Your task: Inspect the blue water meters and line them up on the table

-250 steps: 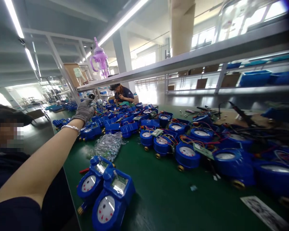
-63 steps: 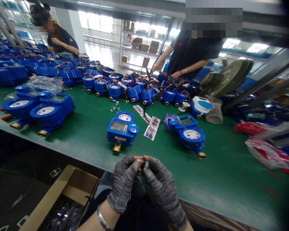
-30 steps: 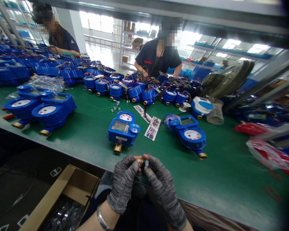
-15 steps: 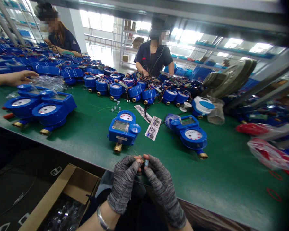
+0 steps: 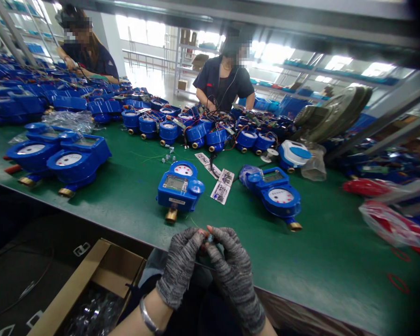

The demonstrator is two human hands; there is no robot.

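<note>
At the front edge of the green table [image 5: 322, 252], my left hand [image 5: 182, 266] and my right hand [image 5: 233, 270] meet, both in grey fingerless gloves. Both are closed, fingertips pinched around a small pale-blue part [image 5: 210, 238] that is partly hidden. A thin green wire rises from beside the fingers. Just beyond my hands stands a blue meter [image 5: 177, 184] with a display and a brass fitting. Printed labels [image 5: 221, 190] lie to its right, and small clear pieces [image 5: 167, 155] lie behind it. Another blue meter [image 5: 278, 193] sits further right.
Two blue meters [image 5: 73, 161] stand at the left near plastic wrap [image 5: 68, 120]. Rows of meters [image 5: 196, 134] line the back, with two people [image 5: 224, 81] behind. A cardboard box [image 5: 119, 268] is below the edge at left. Red bags [image 5: 392, 224] lie at right.
My right hand has shifted slightly left, and the small part now shows less between my fingers. Another person's hand at the far left has drawn back toward the frame's edge.
</note>
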